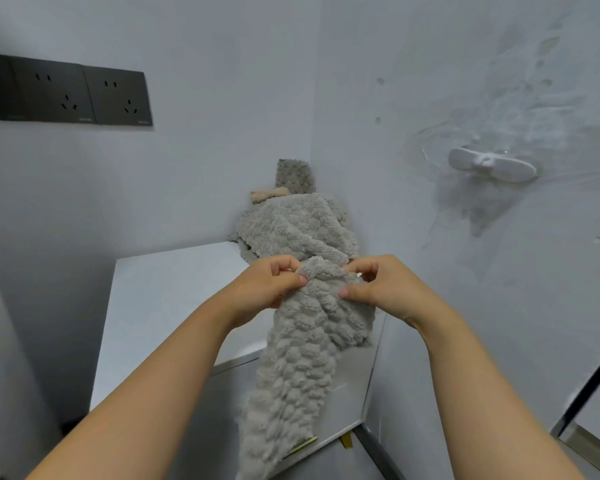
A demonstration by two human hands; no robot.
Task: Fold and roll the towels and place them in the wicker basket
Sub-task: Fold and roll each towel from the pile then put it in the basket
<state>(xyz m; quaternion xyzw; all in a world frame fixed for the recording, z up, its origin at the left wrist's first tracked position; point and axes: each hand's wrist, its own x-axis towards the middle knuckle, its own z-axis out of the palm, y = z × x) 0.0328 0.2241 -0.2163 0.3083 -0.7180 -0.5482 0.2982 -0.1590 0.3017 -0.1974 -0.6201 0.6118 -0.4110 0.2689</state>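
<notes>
Above the white cabinet top (160, 292), we hold a grey towel (302, 358) with a bumpy, scale-like pile; it hangs long and narrow toward the near edge. Our left hand (269, 284) and right hand (378, 289) pinch its upper edge, fingers curled. More grey towels (291, 230) lie heaped in the far corner.

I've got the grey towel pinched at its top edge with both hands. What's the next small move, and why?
Probably draw the left hand and right hand apart along that edge. They pinch the grey towel close together, so it hangs bunched and narrow; spread, it could lie flat on the white top for folding.
</notes>
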